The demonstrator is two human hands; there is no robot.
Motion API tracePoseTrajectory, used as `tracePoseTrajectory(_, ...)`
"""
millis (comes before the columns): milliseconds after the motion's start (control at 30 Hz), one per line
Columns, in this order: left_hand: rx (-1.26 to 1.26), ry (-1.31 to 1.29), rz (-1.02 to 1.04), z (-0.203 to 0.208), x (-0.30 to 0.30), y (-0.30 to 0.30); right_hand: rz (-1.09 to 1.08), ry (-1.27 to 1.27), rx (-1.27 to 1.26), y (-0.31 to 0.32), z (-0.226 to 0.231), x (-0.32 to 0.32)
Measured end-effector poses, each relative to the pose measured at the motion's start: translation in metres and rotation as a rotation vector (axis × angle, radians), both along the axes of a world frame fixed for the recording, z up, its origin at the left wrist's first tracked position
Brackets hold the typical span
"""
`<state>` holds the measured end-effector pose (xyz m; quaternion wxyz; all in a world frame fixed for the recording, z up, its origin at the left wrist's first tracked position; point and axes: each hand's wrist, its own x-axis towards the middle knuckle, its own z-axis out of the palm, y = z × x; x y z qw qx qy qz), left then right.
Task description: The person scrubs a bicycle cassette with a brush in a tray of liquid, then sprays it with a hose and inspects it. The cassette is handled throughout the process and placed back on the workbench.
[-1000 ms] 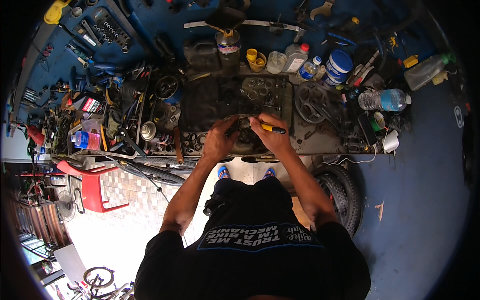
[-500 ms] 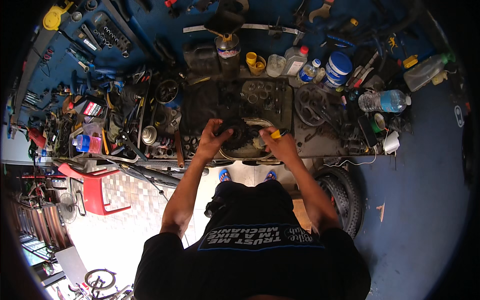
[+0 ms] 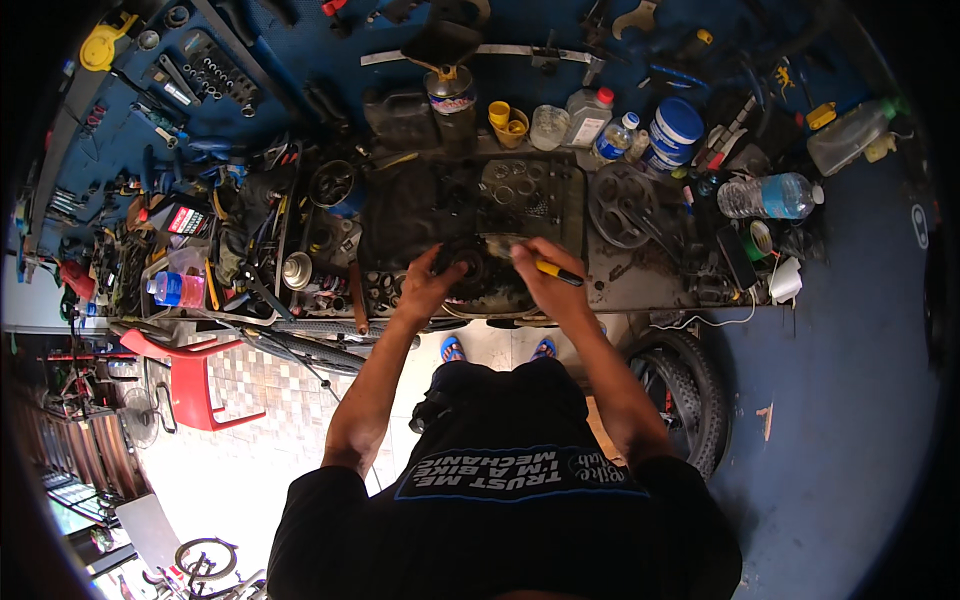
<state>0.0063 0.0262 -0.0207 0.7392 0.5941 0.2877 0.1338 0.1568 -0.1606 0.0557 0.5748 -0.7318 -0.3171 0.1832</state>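
Note:
In my left hand (image 3: 426, 290) is a dark, round toothed bicycle sprocket cluster (image 3: 466, 258), gripped at its left side with the thumb across its face. My right hand (image 3: 548, 285) is closed around a brush with a yellow and black handle (image 3: 560, 273). The pale bristles (image 3: 503, 244) are at the right edge of the sprocket cluster, though actual contact is hard to make out. Beneath both hands lies a pan with a pale rim (image 3: 455, 316), mostly covered by them and by dark parts.
Beyond my hands, a dark tray (image 3: 570, 210) bears rings and small parts. A crankset (image 3: 622, 205) lies to its right, with bottles and a blue-and-white tub (image 3: 674, 130) behind. Crowded tools and a spray can (image 3: 297, 268) are on the left. Tyres (image 3: 690, 390) stand below the bench.
My right hand has shifted slightly up and left with the brush, whose handle now points to the right. The sprocket cluster has been tilted, and more of its face shows.

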Motion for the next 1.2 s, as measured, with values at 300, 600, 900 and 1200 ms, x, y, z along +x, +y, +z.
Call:
tracePoseTrajectory(300, 0.62, 0.203, 0.021, 0.03, -0.001, -0.013, -0.02, -0.209, -0.105, 0.015, -0.007, -0.003)
tracePoseTrajectory(600, 0.705, 0.143, -0.027, 0.045, 0.008, -0.024, -0.043, -0.244, -0.045, 0.016, -0.009, -0.007)
tracePoseTrajectory(900, 0.687, 0.085, -0.025, 0.038, 0.011, -0.016, -0.079, -0.093, -0.249, 0.014, -0.013, 0.009)
tracePoseTrajectory(1200, -0.396, -0.041, 0.101, 0.026, 0.001, -0.009, 0.089, 0.228, -0.298, -0.027, -0.06, 0.02)
